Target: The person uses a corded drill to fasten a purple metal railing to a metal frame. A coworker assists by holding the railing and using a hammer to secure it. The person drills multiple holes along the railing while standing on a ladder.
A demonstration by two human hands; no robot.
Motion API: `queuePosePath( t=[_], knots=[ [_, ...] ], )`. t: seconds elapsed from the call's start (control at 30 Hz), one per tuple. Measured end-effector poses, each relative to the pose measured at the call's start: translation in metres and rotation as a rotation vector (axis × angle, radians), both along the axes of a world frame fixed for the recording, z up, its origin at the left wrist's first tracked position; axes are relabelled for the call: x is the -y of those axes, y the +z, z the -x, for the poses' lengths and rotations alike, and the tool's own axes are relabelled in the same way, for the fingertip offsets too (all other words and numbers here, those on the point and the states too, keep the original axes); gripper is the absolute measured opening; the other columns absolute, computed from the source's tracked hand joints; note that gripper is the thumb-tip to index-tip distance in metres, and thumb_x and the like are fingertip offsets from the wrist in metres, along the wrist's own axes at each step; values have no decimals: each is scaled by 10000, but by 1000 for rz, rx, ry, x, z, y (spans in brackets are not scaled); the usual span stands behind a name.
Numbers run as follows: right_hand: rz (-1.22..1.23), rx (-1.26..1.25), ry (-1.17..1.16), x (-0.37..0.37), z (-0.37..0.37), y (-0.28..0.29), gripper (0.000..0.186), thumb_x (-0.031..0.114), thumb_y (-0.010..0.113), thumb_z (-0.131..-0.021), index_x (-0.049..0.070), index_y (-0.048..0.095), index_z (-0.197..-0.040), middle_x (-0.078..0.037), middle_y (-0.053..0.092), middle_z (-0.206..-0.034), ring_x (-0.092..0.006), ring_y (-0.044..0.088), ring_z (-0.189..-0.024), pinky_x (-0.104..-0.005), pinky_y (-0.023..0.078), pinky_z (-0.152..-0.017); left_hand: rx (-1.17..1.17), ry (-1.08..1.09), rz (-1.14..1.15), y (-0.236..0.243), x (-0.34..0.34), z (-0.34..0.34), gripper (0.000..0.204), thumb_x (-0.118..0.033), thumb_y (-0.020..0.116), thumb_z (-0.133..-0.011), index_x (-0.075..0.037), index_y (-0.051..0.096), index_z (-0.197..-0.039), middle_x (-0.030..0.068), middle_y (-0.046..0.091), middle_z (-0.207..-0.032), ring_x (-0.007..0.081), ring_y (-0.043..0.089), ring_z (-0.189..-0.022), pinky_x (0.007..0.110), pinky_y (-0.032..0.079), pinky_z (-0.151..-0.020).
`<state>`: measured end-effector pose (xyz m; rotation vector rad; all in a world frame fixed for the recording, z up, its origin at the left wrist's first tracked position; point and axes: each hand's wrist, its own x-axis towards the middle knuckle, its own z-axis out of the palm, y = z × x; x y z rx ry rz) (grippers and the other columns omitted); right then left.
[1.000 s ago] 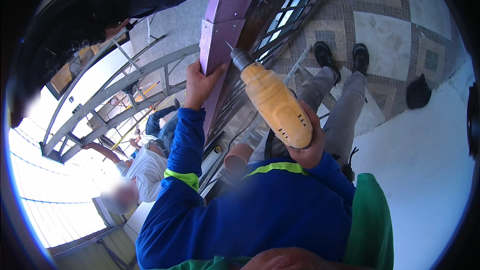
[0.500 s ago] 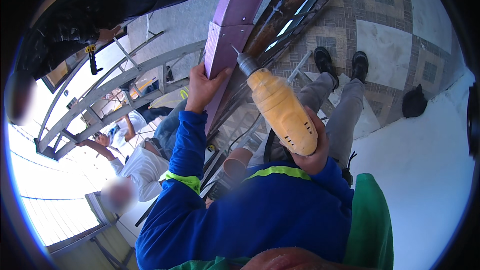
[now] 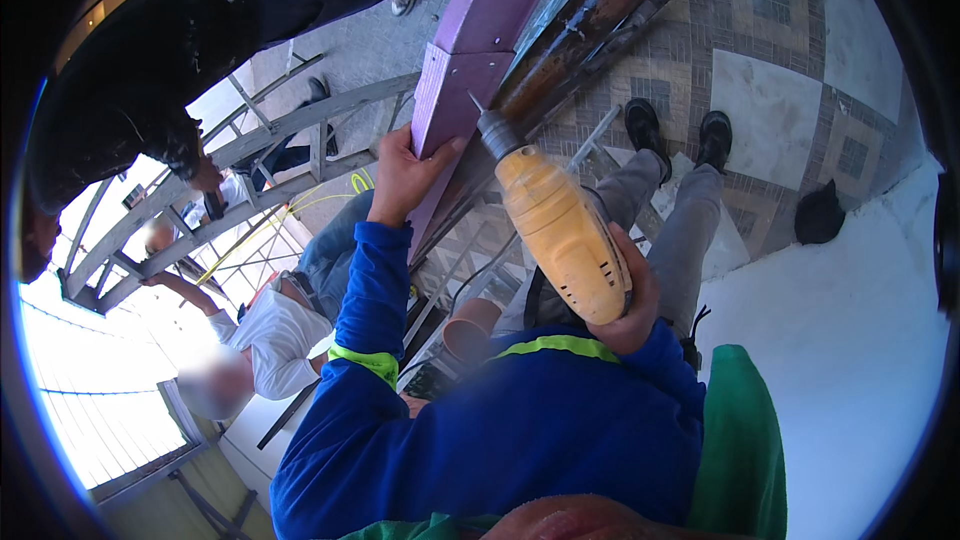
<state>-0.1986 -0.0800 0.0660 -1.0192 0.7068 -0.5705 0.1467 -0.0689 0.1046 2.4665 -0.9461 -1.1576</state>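
Note:
My right hand point(image 3: 634, 302) is wrapped round the rear of a yellow power drill point(image 3: 560, 230), with its trigger side hidden from view. The drill's thin bit point(image 3: 474, 100) points up and left at the purple beam point(image 3: 455, 95); whether the tip touches the surface I cannot tell. On that beam, just below a seam with small screws, my left hand point(image 3: 408, 178) grips the edge, thumb on the face and fingers round the side. Beside the beam runs a rusty brown metal bar point(image 3: 590, 20).
A grey ladder-like metal frame point(image 3: 270, 140) curves across the left. One person in dark clothes point(image 3: 150, 70) and another in a white shirt point(image 3: 285, 340) are near it. A terracotta-coloured pot point(image 3: 470, 328) stands below the beam. Another person's black shoes point(image 3: 645, 125) rest on the tiled floor.
The dark-clothed person's hand has come down toward the grey frame. The white-shirted person has shifted a little left. My drill has dipped slightly at its rear; my left hand keeps its hold.

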Motion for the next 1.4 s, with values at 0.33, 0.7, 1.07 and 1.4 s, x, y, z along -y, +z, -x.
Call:
queuePosePath(
  t=[0.33, 0.7, 1.07, 1.4],
  knots=[
    [32, -49, -89, -3, -9, 0, 932, 17, 880, -721, -12, 386, -1512, -204, 604, -1374, -273, 630, -1249, -383, 503, -1054, -28, 14, 27, 0, 1, -1, 315, -165, 807, -885, 24, 712, -1118, 51, 758, -991, 94, 665, -881, 281, 538, -820],
    [72, -85, -27, 4, -8, 5, 900, -12, 839, -731, -5, 395, -1514, -207, 656, -1323, -289, 679, -1185, -376, 538, -1008, -14, 26, 50, 8, -3, -3, 299, -168, 807, -885, 27, 719, -1095, 47, 755, -965, 89, 658, -863, 277, 536, -799],
    [141, -119, 57, 9, -11, 14, 931, 62, 907, -731, -10, 396, -1506, -192, 662, -1305, -284, 686, -1166, -377, 549, -996, 0, 8, 74, 12, -5, -10, 300, -172, 818, -876, 27, 730, -1082, 38, 754, -935, 81, 649, -830, 274, 531, -765],
    [31, -69, -75, -4, -14, 10, 920, -7, 807, -702, 16, 401, -1528, -186, 639, -1356, -261, 646, -1239, -356, 493, -1051, -8, -3, 74, 12, -4, -11, 287, -165, 816, -879, 24, 735, -1079, 32, 754, -940, 78, 651, -839, 269, 530, -768]
  ],
)
